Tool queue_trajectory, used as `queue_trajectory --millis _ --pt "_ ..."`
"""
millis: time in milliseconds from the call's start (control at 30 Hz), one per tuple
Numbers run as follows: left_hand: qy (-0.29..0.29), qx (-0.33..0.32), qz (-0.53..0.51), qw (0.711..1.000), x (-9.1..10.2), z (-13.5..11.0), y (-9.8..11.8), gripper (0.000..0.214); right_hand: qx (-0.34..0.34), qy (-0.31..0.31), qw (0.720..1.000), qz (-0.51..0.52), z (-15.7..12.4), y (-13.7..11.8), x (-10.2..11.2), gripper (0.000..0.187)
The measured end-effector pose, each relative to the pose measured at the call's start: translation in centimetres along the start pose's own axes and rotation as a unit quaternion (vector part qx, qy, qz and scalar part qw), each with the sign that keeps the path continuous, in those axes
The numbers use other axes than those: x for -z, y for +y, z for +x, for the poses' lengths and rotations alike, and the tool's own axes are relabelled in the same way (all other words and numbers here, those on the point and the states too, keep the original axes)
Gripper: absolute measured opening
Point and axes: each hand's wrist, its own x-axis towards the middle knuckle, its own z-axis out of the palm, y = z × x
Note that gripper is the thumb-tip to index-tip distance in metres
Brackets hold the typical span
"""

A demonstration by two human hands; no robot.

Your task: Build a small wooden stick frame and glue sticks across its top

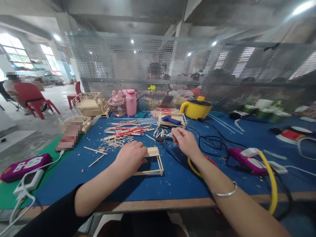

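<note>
My left hand (132, 156) is closed over a small frame of thin wooden sticks (160, 164) on the blue table; its fingers rest at a row of side-by-side sticks (152, 151). To the right, my right hand (184, 141) is held in a pinch above the table, and what lies between its fingertips I cannot make out. Beside its fingers is a dark-jawed pair of pliers (161, 140), partly hidden by the hand. Beyond it, a blue glue gun (171, 120) lies across another stick frame (163, 123). Short cut sticks (161, 133) are scattered nearby.
Red-wrapped stick bundles (128, 131) and wood scraps (115, 143) cover the left middle. Further back stand a pink flask (130, 102), a yellow pot (197, 109) and finished stick pieces (90, 104). Cables (212, 140) and a purple power strip (247, 161) lie right; a phone (70, 135) left.
</note>
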Motion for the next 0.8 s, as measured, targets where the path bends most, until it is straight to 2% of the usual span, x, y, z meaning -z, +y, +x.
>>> queue_trajectory --millis 67,100,167,267,333,400,467,533,600,700,800 --pt "0.01 0.001 0.004 1.0 -0.5 0.0 -0.1 0.01 0.017 0.035 0.997 -0.067 2.1 0.6 1.0 0.032" --pt "0.015 -0.001 0.005 1.0 -0.7 -0.1 -0.1 0.008 0.036 0.045 0.987 -0.148 3.3 1.0 1.4 0.028" --pt "0.022 -0.006 0.005 1.0 -1.0 -0.3 -0.1 0.011 0.046 0.042 0.973 -0.22 5.7 2.0 1.9 0.023" --pt "0.027 -0.01 -0.011 1.0 -1.6 -0.4 -0.3 0.014 0.028 0.01 0.961 -0.275 8.6 3.9 1.7 0.046" --pt "0.036 -0.009 -0.053 0.998 -1.9 -0.6 -0.6 0.015 0.003 -0.027 0.955 -0.295 10.0 5.1 1.3 0.055" --pt "0.067 -0.003 -0.136 0.988 -1.9 -0.7 -1.1 0.018 -0.022 -0.064 0.95 -0.305 11.0 6.2 0.9 0.05" --pt "0.137 0.018 -0.224 0.965 -1.2 -0.8 -1.9 0.019 -0.041 -0.09 0.947 -0.306 11.7 6.8 0.7 0.04" --pt "0.219 0.066 -0.272 0.935 -0.2 -0.6 -3.0 0.02 -0.048 -0.099 0.948 -0.297 12.2 7.1 0.8 0.033" --pt "0.261 0.126 -0.283 0.914 0.8 0.0 -4.0 0.021 -0.05 -0.095 0.955 -0.277 12.6 7.0 1.1 0.032" --pt "0.243 0.179 -0.312 0.901 0.5 1.1 -5.3 0.025 -0.062 -0.05 0.967 -0.243 12.8 6.8 2.0 0.029" --pt "0.208 0.207 -0.364 0.884 -1.9 1.9 -6.2 0.033 -0.08 0.02 0.977 -0.197 12.5 6.6 2.9 0.03"
